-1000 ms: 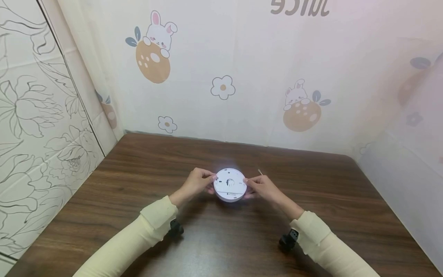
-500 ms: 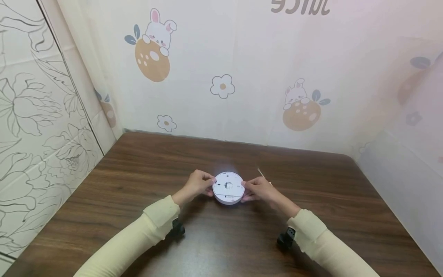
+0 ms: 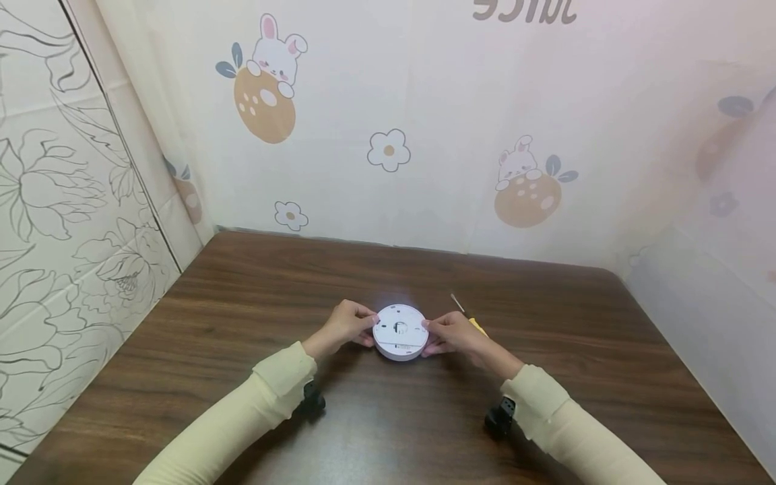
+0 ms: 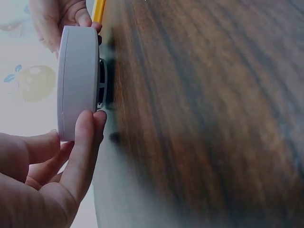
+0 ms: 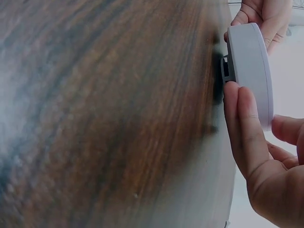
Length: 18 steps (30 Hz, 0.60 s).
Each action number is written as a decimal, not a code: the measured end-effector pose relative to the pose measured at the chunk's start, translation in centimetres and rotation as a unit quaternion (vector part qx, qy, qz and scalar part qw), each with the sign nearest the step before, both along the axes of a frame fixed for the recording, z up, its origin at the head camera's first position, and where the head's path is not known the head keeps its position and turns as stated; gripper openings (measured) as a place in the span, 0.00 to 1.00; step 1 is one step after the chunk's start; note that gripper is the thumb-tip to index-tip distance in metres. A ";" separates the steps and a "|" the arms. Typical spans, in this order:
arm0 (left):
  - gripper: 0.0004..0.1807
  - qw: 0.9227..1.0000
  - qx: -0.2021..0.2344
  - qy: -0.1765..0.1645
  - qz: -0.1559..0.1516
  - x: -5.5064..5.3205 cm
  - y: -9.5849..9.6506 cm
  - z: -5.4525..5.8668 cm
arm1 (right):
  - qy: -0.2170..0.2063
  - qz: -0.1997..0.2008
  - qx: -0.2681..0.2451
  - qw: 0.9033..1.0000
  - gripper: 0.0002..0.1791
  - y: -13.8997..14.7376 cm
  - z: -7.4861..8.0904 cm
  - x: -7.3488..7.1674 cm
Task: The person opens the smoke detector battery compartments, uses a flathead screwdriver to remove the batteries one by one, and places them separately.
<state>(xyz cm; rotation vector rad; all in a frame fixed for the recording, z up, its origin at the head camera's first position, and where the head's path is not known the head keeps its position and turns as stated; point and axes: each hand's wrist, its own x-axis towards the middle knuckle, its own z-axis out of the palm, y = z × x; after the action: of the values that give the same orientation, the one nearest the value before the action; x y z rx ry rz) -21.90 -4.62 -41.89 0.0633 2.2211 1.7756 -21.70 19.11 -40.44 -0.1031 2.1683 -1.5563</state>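
Note:
A white round smoke detector (image 3: 400,331) lies between both hands, its flat back with small slots facing up. On its left edge, my left hand (image 3: 342,328) grips with the thumb on top and fingers beneath. My right hand (image 3: 455,335) pinches the right edge the same way. In the left wrist view the smoke detector (image 4: 78,80) shows its smooth side wall and a dark vented ring underneath, close over the table. The right wrist view has two fingertips of the right hand (image 5: 266,161) under the rim near that ring.
A screwdriver (image 3: 477,326) with a yellow handle and thin shaft lies on the table just behind the right hand, partly covered by it. The brown wooden table (image 3: 273,283) meets a printed curtain (image 3: 339,195) at its back edge.
Both hands have brought the smoke detector slightly nearer to the person and a little left. More of the screwdriver shows beyond the right hand, including its yellow handle.

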 end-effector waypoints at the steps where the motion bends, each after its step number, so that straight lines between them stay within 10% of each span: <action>1: 0.12 1.000 0.000 -0.004 0.001 0.0 0.0 0.0 | -0.001 -0.003 0.003 1.000 0.19 0.0 0.0 0.0; 18: 0.11 1.000 -0.001 0.010 -0.006 0.0 -0.1 0.3 | 0.013 -0.002 0.023 1.000 0.19 0.0 0.0 -0.1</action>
<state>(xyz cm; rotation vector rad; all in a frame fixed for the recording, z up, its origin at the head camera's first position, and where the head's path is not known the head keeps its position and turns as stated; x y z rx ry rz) -21.93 -4.69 -41.61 0.0950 2.2327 1.7730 -21.76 19.16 -40.44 -0.1042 2.2233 -1.5147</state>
